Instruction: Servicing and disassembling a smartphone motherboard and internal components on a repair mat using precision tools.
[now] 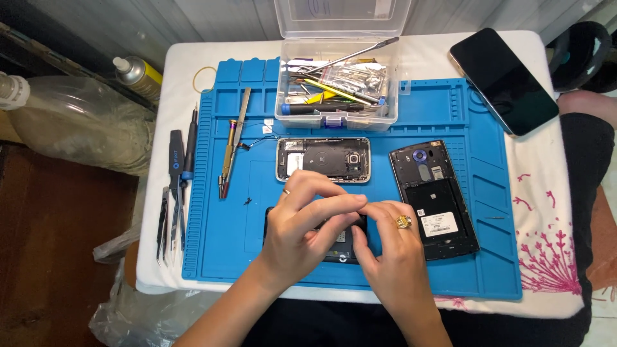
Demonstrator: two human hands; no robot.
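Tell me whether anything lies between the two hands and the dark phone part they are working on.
Nothing visible does. The left hand and right hand are both already on the dark phone part, fingertips meeting over its top edge. The opened silver phone and opened black phone lie apart on the blue mat.

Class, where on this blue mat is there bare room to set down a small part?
Bare mat lies right of the open black phone, and lower left, below the screwdriver. It is crowded between the tool box, the silver-framed phone and both hands.
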